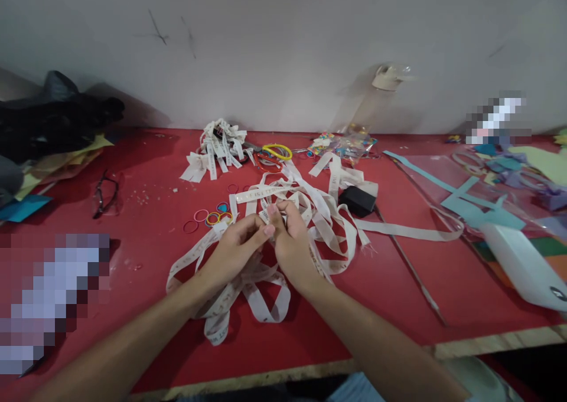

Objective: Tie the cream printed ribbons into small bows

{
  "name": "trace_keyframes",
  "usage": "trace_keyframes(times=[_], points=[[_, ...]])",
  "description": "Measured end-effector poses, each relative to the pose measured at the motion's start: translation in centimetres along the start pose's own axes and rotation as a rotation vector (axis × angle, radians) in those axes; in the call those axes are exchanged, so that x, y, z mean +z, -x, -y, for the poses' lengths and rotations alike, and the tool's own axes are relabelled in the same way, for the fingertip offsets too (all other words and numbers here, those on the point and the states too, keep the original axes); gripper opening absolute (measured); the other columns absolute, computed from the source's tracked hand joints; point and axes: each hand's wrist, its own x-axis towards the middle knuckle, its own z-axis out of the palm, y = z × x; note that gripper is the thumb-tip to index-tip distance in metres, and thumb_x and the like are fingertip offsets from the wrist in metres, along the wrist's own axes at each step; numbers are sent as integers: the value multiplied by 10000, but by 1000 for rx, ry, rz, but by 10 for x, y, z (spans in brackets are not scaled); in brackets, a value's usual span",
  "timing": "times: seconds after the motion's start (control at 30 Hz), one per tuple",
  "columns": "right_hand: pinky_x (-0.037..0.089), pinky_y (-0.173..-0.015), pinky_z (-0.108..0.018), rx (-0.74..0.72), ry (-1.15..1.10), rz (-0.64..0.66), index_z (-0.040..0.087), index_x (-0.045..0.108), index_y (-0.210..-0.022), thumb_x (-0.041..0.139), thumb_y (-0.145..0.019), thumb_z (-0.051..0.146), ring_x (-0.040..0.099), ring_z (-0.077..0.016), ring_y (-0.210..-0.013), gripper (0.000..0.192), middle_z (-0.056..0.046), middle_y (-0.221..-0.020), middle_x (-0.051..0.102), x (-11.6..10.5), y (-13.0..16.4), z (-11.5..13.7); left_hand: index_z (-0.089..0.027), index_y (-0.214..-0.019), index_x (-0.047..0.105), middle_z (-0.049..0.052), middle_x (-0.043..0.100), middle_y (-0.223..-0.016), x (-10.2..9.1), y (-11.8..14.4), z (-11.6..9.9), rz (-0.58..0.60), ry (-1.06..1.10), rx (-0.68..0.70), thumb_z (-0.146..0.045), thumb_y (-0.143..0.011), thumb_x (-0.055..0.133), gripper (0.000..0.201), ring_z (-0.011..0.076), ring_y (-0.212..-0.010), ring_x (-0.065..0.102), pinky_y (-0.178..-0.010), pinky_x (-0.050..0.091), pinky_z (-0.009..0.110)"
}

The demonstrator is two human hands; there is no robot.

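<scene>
Side by side over a tangled heap of white printed ribbon, both my hands meet with their fingertips almost touching. My left hand is closed, thumb against the curled fingers, on a piece of the ribbon. In a similar pinch, my right hand grips ribbon too; the exact spot they hold is mostly covered by the fingers. Loops of ribbon spread under and around both wrists. Left of my left hand lie several small coloured elastic bands. Beyond the hands rest scissors with yellow and red handles.
A bunch of knotted ribbon pieces sits near the wall. Right of the heap are a black box-like object and a thin rod. Eyeglasses lie left. A white box and blue paper scraps are at right.
</scene>
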Motion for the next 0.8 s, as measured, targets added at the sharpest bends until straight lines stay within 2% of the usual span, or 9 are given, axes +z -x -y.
trace_keyframes(times=[0.13, 0.3, 0.4, 0.5, 0.67, 0.8], points=[[364, -638, -262, 54, -42, 69, 212, 457, -765, 459, -932, 366, 422, -122, -654, 227, 35, -703, 450, 0, -3, -1, -161, -620, 453, -69, 436, -482, -2, -3, 5, 35, 137, -67, -394, -841, 613, 358, 45, -430, 364, -441, 303, 171], [308, -525, -246, 167, -180, 112, 215, 449, -752, 494, -906, 429, 326, -100, -531, 267, 67, -603, 372, 1, -5, -2, -160, -635, 465, -85, 376, -474, -10, -7, 8, 124, 427, -174, -340, -838, 625, 315, 32, -398, 310, -414, 334, 154], [305, -521, -242, 143, -206, 120, 215, 454, -771, 479, -917, 425, 321, -95, -527, 257, 66, -617, 381, 0, -5, 0, -162, -664, 492, -78, 413, -495, -11, -6, 8, 169, 476, -167, -324, -838, 629, 275, 34, -396, 317, -406, 351, 159], [340, -576, -243, 76, -132, 87, 209, 448, -767, 459, -935, 395, 366, -101, -584, 250, 54, -656, 402, 0, -3, 4, -175, -654, 460, -78, 428, -477, -8, -4, 7, 132, 446, -125, -338, -852, 609, 296, 52, -401, 382, -428, 375, 175], [349, -593, -245, 28, -87, 62, 210, 435, -772, 436, -949, 376, 377, -106, -602, 243, 52, -668, 396, 0, -2, 4, -154, -605, 477, -59, 467, -495, -3, -1, 2, 49, 161, -22, -405, -867, 570, 374, 46, -443, 407, -461, 339, 166], [356, -601, -243, 2, -53, 47, 211, 454, -783, 453, -944, 372, 406, -105, -608, 227, 52, -670, 418, -1, -2, 2, -148, -579, 488, -48, 482, -507, -1, 2, -1, 44, 42, -13, -448, -865, 551, 419, 53, -467, 420, -474, 334, 175]])
